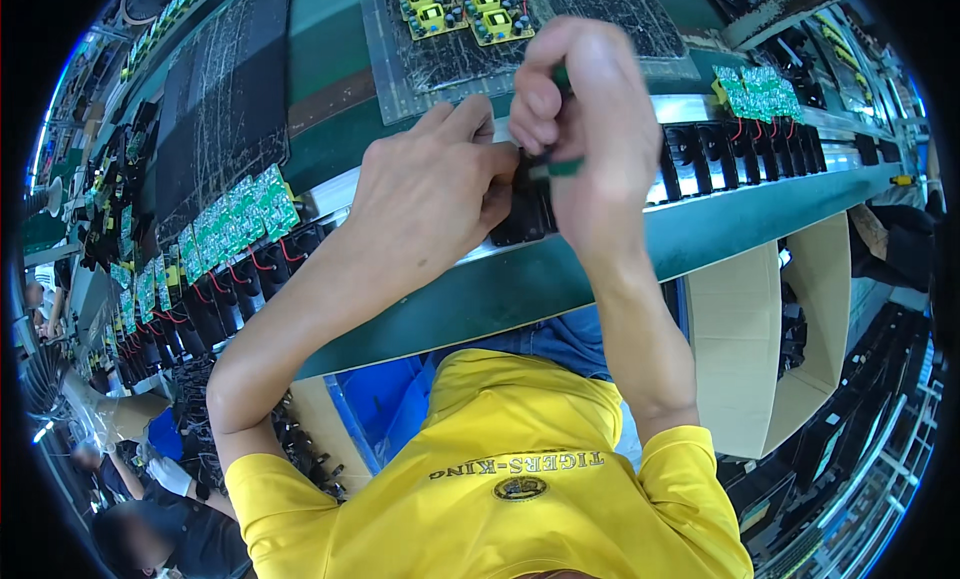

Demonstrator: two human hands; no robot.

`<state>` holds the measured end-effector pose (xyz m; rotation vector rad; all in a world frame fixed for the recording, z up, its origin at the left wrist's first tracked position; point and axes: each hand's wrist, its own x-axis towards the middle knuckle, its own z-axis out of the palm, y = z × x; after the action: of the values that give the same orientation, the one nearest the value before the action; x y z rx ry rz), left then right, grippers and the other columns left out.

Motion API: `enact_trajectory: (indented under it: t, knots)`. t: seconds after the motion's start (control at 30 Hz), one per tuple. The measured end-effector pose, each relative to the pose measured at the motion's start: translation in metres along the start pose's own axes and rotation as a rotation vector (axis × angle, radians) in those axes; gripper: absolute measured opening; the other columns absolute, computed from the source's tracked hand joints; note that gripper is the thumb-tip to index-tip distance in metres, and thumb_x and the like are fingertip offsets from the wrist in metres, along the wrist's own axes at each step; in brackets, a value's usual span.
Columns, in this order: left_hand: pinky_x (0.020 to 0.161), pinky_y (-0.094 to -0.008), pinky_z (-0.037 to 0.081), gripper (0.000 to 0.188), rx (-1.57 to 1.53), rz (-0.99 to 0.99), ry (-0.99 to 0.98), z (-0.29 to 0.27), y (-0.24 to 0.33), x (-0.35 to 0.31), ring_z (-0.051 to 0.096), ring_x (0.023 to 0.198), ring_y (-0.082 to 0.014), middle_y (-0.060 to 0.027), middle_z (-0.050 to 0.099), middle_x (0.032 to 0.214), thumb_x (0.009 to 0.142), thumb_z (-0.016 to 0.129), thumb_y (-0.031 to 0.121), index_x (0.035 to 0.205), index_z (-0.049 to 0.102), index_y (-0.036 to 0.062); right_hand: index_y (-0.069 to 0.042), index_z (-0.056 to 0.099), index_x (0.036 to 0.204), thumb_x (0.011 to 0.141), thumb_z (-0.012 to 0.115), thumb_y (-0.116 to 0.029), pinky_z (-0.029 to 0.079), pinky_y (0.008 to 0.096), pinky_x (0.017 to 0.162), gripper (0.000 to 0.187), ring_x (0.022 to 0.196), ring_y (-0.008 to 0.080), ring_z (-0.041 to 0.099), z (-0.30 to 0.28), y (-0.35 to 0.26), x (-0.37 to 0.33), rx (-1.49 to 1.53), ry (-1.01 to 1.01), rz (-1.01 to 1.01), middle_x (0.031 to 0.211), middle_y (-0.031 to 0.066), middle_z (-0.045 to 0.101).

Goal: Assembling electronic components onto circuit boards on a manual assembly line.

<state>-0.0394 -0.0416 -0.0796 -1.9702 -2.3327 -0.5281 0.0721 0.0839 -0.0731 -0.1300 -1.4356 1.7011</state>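
The left hand [425, 184] had its fingers bent inward at a black case [522, 219] near the front edge of the green bench [450, 304]; whether it gripped the case could not be told. The right hand [600, 119], blurred, was curled just beside it, with a dark green piece [562, 167] by its palm, its hold unclear. Yellow-topped circuit boards [492, 24] lay beyond on a scuffed mat [630, 24]. Green boards [757, 94] sat to the right, above a row of black cases [745, 157].
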Motion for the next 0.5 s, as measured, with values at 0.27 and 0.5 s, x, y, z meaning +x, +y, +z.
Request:
enact_trajectory:
  t: [0.27,0.5]
  knots:
    - [0.091,-0.0495,0.061,0.040,-0.134,0.066,-0.506,-0.058,-0.018,0.039,0.074,0.109,-0.0379,-0.0081,0.077,0.130,0.093,0.083,0.018,0.131,0.076,0.0078,-0.011,0.089,0.114,0.093,0.090,-0.014,0.050,0.0343,0.075,0.021,0.084,0.0203,0.056,-0.049,-0.049,-0.051,-1.253,-0.476,-0.194,0.111,0.0059,0.067]
    - [0.102,-0.0440,0.060,0.028,0.021,-0.005,0.087,-0.004,-0.002,0.024,0.074,0.116,-0.0324,-0.0073,0.076,0.140,0.097,0.081,0.012,0.124,0.075,0.0101,-0.016,0.091,0.106,0.089,0.096,-0.019,0.053,0.0375,0.080,0.018,0.092,0.0235,0.059,-0.050,-0.029,-0.068,-1.421,-0.532,-0.303,0.117,0.0053,0.066]
